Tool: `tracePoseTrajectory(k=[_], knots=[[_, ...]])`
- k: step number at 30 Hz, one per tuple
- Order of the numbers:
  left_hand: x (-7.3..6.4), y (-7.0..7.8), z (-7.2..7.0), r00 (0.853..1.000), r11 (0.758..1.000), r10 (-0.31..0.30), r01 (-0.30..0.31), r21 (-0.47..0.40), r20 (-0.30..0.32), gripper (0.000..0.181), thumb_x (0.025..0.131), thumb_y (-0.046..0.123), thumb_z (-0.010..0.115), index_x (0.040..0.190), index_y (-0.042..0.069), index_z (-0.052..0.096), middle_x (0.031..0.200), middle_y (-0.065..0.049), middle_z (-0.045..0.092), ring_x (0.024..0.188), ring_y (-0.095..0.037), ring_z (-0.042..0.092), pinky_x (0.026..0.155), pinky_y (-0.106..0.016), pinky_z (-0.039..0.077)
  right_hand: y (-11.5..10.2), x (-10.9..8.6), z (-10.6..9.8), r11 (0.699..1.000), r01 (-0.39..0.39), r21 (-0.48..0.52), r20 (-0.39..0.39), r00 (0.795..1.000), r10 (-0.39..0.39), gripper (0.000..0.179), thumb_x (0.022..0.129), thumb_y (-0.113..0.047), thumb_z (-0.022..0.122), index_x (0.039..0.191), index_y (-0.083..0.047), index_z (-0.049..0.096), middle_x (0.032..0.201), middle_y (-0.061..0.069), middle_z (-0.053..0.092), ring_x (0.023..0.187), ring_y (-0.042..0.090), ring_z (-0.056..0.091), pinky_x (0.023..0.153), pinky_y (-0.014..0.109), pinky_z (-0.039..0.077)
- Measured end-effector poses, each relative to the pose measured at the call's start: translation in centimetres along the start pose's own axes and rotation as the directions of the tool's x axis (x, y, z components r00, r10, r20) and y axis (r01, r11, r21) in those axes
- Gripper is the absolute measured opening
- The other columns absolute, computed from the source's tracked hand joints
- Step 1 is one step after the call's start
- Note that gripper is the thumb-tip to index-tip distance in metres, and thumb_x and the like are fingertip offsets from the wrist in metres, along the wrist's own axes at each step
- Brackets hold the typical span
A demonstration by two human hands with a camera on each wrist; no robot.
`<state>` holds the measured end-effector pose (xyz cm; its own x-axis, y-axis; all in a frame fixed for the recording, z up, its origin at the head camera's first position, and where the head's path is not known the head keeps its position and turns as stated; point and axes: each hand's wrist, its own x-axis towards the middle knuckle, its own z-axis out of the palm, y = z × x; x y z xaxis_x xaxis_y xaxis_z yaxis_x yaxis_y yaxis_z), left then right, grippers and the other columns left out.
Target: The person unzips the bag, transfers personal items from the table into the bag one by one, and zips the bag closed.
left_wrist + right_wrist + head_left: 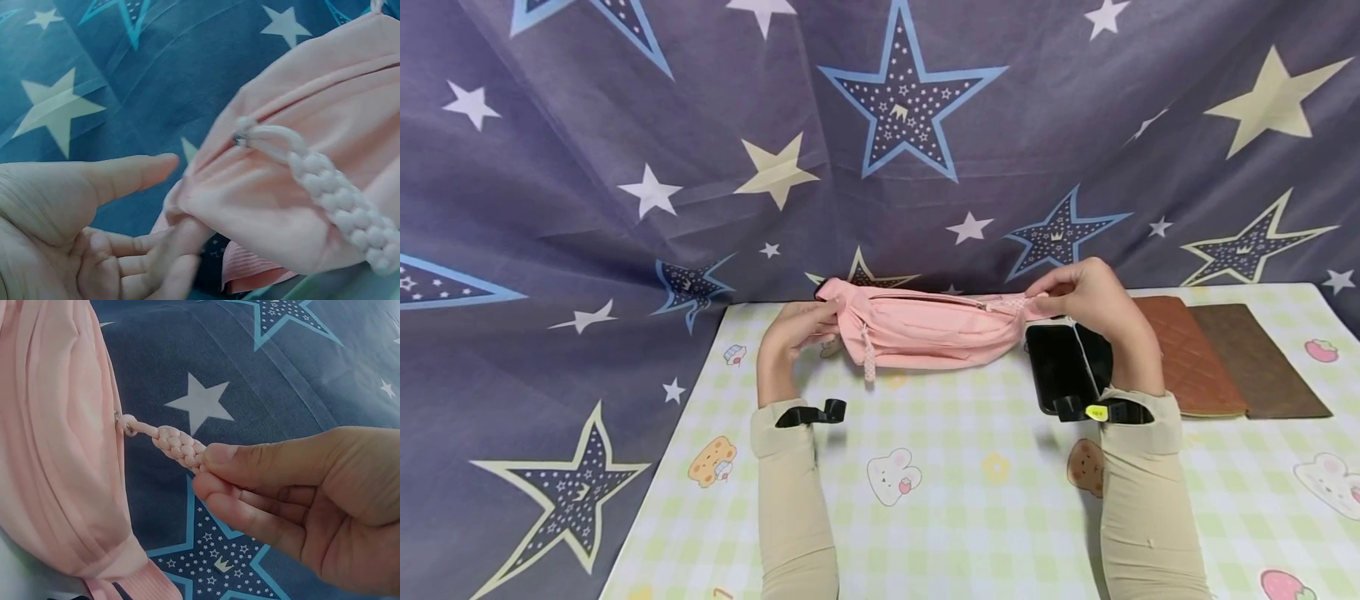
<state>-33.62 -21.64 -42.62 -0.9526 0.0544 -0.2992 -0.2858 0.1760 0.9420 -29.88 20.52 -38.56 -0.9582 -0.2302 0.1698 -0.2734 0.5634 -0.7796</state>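
A pink waist bag (936,333) is at the far edge of the table, with its top zipper partly open. Between thumb and fingertips, my right hand (312,494) pinches the braided zipper pull (180,447), which stretches out from the bag's right end. At the other end, my left hand (81,231) touches the bag's corner with its fingertips, partly behind the fabric. Its thumb (134,175) is straight and apart from the bag. A second braided pull (340,203) hangs from the front pocket zipper near this hand.
A black phone (1060,367) lies under the right wrist, with another dark object (1096,354) beside it. Further right are a reddish-brown leather notebook (1195,358) and a darker brown one (1262,362). A star-patterned curtain (700,167) hangs behind the checked tablecloth (947,533).
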Motion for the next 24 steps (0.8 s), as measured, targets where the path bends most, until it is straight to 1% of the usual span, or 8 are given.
tracePoseTrajectory(k=[1, 3, 5, 9, 12, 15, 21, 24], knots=[[0.0, 0.1, 0.1, 1.000, 1.000, -0.003, 0.003, -0.001, -0.018, 0.041, 0.098, 0.028, 0.068, 0.120, -0.007, 0.063, 0.071, 0.008, 0.069, 0.064, -0.002, 0.067, 0.070, -0.018, 0.060, -0.1, 0.0, 0.1, 1.000, 0.003, -0.007, 0.003, 1.000, -0.003, 0.009, 0.088, -0.004, 0.078, 0.096, 0.001, 0.079, 0.079, 0.015, 0.076, 0.064, 0.007, 0.066, 0.058, 0.019, 0.050], [-0.1, 0.2, 0.4, 0.998, 1.000, -0.006, 0.006, -0.004, -0.057, 0.041, 0.097, 0.032, 0.069, 0.115, -0.004, 0.065, 0.069, 0.007, 0.067, 0.062, -0.002, 0.066, 0.065, -0.017, 0.058, -0.2, 0.1, 0.2, 1.000, 0.011, -0.018, 0.011, 1.000, -0.011, 0.009, 0.089, -0.003, 0.077, 0.096, 0.000, 0.079, 0.080, 0.016, 0.076, 0.064, 0.005, 0.066, 0.059, 0.018, 0.051], [-0.2, 0.3, 0.7, 0.997, 1.000, -0.007, 0.006, -0.009, -0.082, 0.036, 0.097, 0.032, 0.071, 0.112, -0.001, 0.066, 0.070, 0.007, 0.067, 0.064, -0.004, 0.065, 0.067, -0.018, 0.058, -0.3, 0.3, 0.4, 0.999, 0.023, -0.029, 0.010, 1.000, -0.023, 0.008, 0.088, -0.003, 0.077, 0.096, 0.000, 0.080, 0.081, 0.016, 0.077, 0.063, 0.004, 0.063, 0.059, 0.018, 0.050], [-0.2, 0.5, 0.9, 0.997, 0.999, -0.006, 0.003, -0.036, -0.073, 0.023, 0.095, 0.025, 0.072, 0.105, 0.005, 0.067, 0.072, 0.008, 0.068, 0.068, -0.004, 0.065, 0.074, -0.019, 0.060, -0.6, 0.5, 0.7, 0.998, 0.047, -0.035, 0.001, 0.999, -0.047, 0.008, 0.087, -0.002, 0.078, 0.095, 0.000, 0.080, 0.081, 0.015, 0.077, 0.062, 0.002, 0.058, 0.057, 0.018, 0.048], [-0.1, 0.5, 0.8, 0.999, 0.997, -0.014, 0.010, -0.080, -0.049, 0.013, 0.094, 0.020, 0.073, 0.096, 0.009, 0.068, 0.071, 0.008, 0.068, 0.066, -0.003, 0.065, 0.073, -0.017, 0.059, -0.7, 0.6, 0.8, 0.998, 0.050, -0.041, -0.013, 0.999, -0.051, 0.008, 0.087, -0.002, 0.077, 0.094, -0.001, 0.080, 0.081, 0.013, 0.077, 0.063, 0.002, 0.057, 0.057, 0.018, 0.047], [0.1, 0.4, 0.7, 0.999, 0.993, -0.024, 0.019, -0.116, -0.037, 0.010, 0.093, 0.017, 0.075, 0.090, 0.011, 0.067, 0.069, 0.009, 0.067, 0.063, -0.002, 0.064, 0.070, -0.016, 0.059, -0.5, 0.5, 0.6, 0.998, 0.043, -0.051, -0.035, 0.998, -0.044, 0.007, 0.088, -0.003, 0.077, 0.094, -0.001, 0.080, 0.081, 0.013, 0.077, 0.063, 0.003, 0.059, 0.057, 0.018, 0.049], [0.0, 0.3, 0.7, 0.998, 0.988, -0.015, 0.006, -0.155, -0.058, 0.009, 0.092, 0.013, 0.076, 0.093, 0.009, 0.068, 0.064, 0.008, 0.067, 0.058, -0.003, 0.065, 0.061, -0.015, 0.057, 0.3, 0.1, 0.0, 0.999, 0.007, -0.036, -0.066, 0.998, -0.009, 0.009, 0.088, -0.005, 0.078, 0.095, 0.001, 0.079, 0.080, 0.017, 0.076, 0.061, 0.003, 0.065, 0.055, 0.019, 0.050], [0.0, 0.2, 0.8, 0.996, 0.985, -0.002, -0.013, -0.170, -0.087, 0.008, 0.091, 0.011, 0.077, 0.089, 0.009, 0.069, 0.064, 0.007, 0.068, 0.055, -0.004, 0.065, 0.057, -0.015, 0.056, 0.8, 0.0, -0.2, 1.000, 0.005, -0.012, -0.063, 0.998, -0.005, 0.010, 0.089, -0.005, 0.077, 0.096, 0.002, 0.079, 0.080, 0.018, 0.076, 0.060, 0.001, 0.066, 0.056, 0.018, 0.051]])
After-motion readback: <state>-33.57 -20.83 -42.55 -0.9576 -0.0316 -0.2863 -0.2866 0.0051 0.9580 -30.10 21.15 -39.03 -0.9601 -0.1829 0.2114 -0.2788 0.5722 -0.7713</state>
